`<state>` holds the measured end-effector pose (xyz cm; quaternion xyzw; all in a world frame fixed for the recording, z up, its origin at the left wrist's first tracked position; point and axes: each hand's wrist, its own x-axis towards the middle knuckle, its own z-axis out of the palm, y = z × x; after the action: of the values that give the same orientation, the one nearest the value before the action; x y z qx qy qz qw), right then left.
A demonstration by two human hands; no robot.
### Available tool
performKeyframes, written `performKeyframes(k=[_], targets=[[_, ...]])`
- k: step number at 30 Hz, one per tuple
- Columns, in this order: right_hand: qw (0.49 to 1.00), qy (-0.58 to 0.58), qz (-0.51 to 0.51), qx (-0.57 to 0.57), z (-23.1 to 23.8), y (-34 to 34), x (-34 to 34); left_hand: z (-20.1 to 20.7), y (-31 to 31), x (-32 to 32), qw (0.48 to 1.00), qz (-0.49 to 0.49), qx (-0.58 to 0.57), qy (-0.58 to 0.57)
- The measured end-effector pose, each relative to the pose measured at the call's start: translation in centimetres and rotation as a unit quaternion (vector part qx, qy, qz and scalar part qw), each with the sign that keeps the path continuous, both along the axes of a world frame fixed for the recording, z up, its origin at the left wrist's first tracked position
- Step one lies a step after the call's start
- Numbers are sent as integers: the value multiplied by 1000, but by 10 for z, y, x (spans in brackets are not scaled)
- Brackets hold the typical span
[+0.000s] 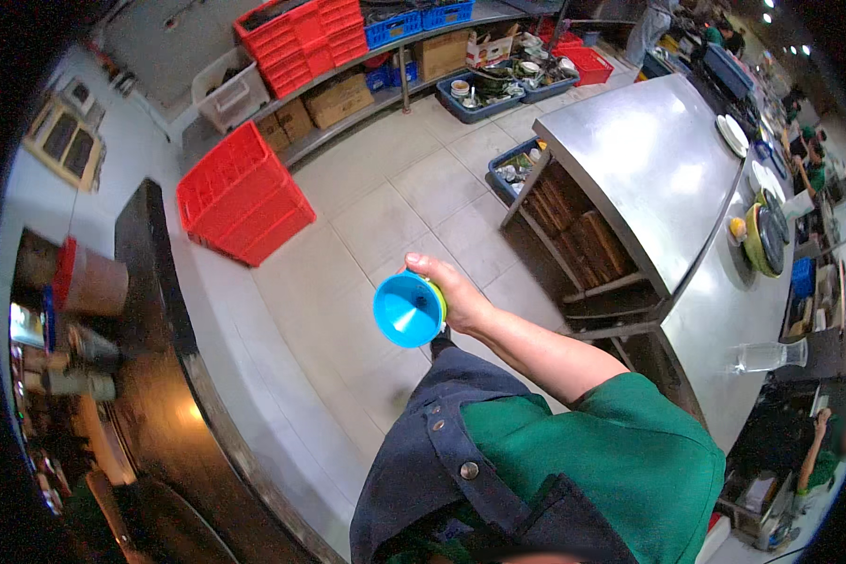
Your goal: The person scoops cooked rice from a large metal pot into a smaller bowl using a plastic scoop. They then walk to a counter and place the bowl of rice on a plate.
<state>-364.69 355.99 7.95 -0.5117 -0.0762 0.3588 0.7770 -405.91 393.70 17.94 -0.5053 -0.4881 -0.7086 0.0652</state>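
Note:
My right hand (453,296) is out in front of my body at about waist height, fingers wrapped round a bright blue plastic cup (404,315). The cup's round mouth faces up toward me, and its inside is shiny. A yellow-green edge (440,301) shows between the cup and my palm; whether it is a second cup nested with the blue one, I cannot tell. The thumb lies by the far rim, and most of the other fingers are hidden. My left hand is out of the picture.
Stacked red crates (244,197) stand on the tiled floor at the left. A steel table (630,169) runs along the right, with a clear glass vessel (769,356) on its counter. Bins of dishes (479,108) sit under the back shelf. Other people work at the far right.

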Motion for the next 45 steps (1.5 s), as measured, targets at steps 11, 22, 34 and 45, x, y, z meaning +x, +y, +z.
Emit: performKeyframes(k=[11, 22, 34, 45], targets=[[985, 50, 105, 128, 3, 63, 211, 71, -41, 297, 970, -221, -77, 72], [993, 106, -32, 28, -21, 48, 444, -21, 95, 585, 667, -351, -490, 438], [889, 130, -430, -89, -48, -30, 641, -12, -92, 1195, 288, -793, -111, 526], [722, 178, -663, -86, -24, -242, 831, -336, -121, 1557, 311, -675, -145, 653]])
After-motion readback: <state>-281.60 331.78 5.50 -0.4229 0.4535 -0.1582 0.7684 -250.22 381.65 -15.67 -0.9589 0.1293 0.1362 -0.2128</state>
